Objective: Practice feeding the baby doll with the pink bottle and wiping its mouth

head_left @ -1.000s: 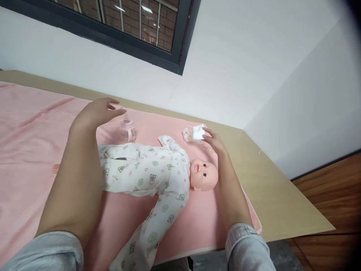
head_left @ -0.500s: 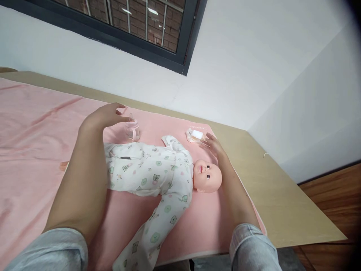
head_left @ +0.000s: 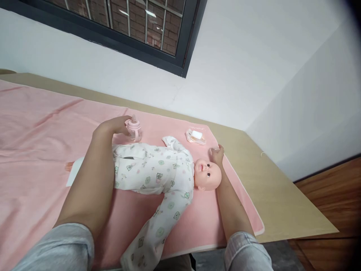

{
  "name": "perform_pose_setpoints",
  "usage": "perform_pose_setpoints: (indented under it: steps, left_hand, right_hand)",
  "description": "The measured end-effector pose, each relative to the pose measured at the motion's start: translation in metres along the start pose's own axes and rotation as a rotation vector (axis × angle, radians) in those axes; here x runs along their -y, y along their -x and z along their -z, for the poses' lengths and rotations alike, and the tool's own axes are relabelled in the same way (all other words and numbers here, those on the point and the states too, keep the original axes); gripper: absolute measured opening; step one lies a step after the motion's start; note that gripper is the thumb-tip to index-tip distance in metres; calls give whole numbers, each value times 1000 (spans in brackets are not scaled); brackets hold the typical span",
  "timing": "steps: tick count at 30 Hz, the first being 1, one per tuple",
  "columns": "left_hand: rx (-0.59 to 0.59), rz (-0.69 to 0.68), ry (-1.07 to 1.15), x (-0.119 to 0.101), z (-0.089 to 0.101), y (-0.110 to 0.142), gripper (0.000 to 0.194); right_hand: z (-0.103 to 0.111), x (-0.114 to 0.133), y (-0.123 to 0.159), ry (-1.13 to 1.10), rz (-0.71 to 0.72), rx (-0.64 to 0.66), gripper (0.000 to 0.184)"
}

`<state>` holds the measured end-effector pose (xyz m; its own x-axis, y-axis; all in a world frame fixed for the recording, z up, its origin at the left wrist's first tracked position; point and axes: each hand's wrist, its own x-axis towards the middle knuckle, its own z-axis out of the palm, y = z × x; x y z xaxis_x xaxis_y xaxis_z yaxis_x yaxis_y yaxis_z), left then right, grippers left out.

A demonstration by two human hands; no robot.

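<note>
My left hand is at a small pink-and-clear baby bottle, its fingers closed on the near-left side by the handle. The bottle stands upright with its teat uncovered. Beyond the doll's head, my right hand is closed around a small clear cap, mostly covered by the fingers. A baby doll lies on its back between my arms, its head to the right. It wears a white sleepsuit with green and grey animal prints; my left forearm hides part of its legs.
A pink blanket covers much of the wooden table. A small clear packet with a white lid lies near the blanket's far right corner. Behind are a white wall and a dark-framed window.
My left hand has come down from above the teat to the bottle's side. My right hand has drawn away from the packet toward me, its fingers now curled around the clear cap.
</note>
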<state>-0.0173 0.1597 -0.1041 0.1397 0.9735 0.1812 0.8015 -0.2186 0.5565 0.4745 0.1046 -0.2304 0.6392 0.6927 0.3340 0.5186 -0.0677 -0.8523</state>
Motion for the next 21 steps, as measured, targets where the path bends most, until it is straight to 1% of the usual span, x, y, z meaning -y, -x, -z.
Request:
perform_pose_setpoints:
  steps: [3,5,7,9,13,18,21]
  left_hand:
    - [77,34,-66,1,-5,-3,82]
    - [69,53,-111,3,-8,-6,90]
    - [59,74,-153,5,-11,-9,92]
    - [66,84,-183,5,-13,-11,87]
    - [99,67,-188,3,-16,-12,70]
    - [61,60,-142,0,-20,-10,53]
    - [42,62,-103,-1,-21,-8,47]
  right_hand:
    - [-3,-2,3,100,11,68,75]
    - [-2,-2,4,140,35,99,77]
    - [-1,0,5,159,46,113,77]
    - [0,0,6,172,52,114,76]
    - [1,1,5,200,60,123,74]
    - [2,1,5,193,81,119,72]
    - [2,1,5,175,77,117,73]
